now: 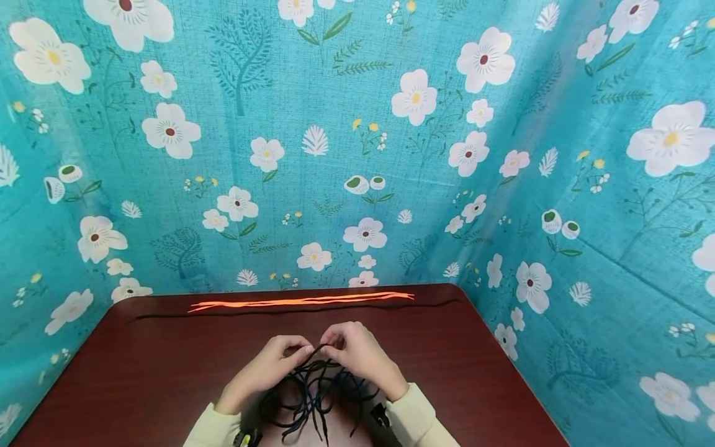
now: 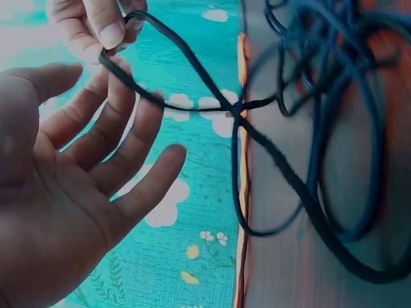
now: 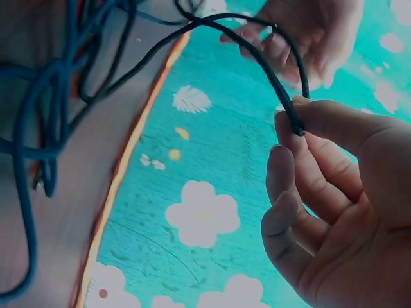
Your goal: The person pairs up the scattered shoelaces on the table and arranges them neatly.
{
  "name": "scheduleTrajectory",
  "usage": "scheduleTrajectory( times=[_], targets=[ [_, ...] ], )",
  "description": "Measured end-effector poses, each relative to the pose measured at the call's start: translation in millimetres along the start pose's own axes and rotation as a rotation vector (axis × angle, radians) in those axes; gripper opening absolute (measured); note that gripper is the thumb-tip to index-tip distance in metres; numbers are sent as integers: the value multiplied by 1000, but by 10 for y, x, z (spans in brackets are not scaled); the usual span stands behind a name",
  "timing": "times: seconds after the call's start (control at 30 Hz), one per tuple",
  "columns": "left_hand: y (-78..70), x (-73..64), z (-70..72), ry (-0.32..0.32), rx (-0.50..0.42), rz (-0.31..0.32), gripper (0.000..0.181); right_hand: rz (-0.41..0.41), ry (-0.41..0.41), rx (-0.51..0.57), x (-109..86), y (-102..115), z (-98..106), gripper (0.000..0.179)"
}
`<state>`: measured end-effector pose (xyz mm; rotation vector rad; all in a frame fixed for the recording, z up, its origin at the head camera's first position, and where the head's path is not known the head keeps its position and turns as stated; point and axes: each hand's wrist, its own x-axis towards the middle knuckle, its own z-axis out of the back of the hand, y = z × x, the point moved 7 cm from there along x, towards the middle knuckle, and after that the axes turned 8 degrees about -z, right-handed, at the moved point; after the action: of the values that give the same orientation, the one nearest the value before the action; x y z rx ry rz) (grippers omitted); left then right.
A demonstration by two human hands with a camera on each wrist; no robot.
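Note:
A tangle of thin dark cords, black and blue, hangs in loops between the two hands. My right hand pinches a black cord near its end, between thumb and fingertips. That cord bends into a narrow loop and crosses other cords in the left wrist view. My left hand lies palm visible with its fingers spread and gently bent. Its fingertips are at the loop of black cord, and whether they touch it I cannot tell. The thumb stands apart from the fingers.
On the far part of the dark red table lie several orange strands side by side. A long dark cord stretches along just in front of them. A teal flowered cloth hangs behind and beside the table.

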<state>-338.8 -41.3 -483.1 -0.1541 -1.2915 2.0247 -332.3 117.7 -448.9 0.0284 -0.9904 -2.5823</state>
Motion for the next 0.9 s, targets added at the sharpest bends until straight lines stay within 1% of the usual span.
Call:
scheduleTrajectory(
  times=[0.1,0.17,0.27,0.33,0.47,0.6,0.7,0.8,0.9],
  targets=[
    [-78,-41,-18,0,-53,-4,20,11,-36,25,-47,57,110,4],
    [-127,-63,-38,8,-62,-14,20,20,-59,35,-76,88,170,4],
    [-189,-96,-63,11,-41,-30,20,34,-88,40,-114,125,238,4],
    [-217,-121,-63,-2,-28,-36,19,40,-103,39,-133,137,270,4],
    [-268,-186,-1,-62,-48,-53,14,44,-114,31,-165,125,318,6],
    [-271,-271,91,-109,-110,-26,17,72,-100,20,-210,91,347,6],
    [-276,-338,168,-168,-132,-9,19,98,-85,9,-250,68,372,6],
    [-287,-402,257,-243,-124,9,18,103,-67,-4,-282,53,411,7],
    [-298,-460,355,-291,-89,34,16,100,-60,-14,-309,48,480,11]
  ],
)
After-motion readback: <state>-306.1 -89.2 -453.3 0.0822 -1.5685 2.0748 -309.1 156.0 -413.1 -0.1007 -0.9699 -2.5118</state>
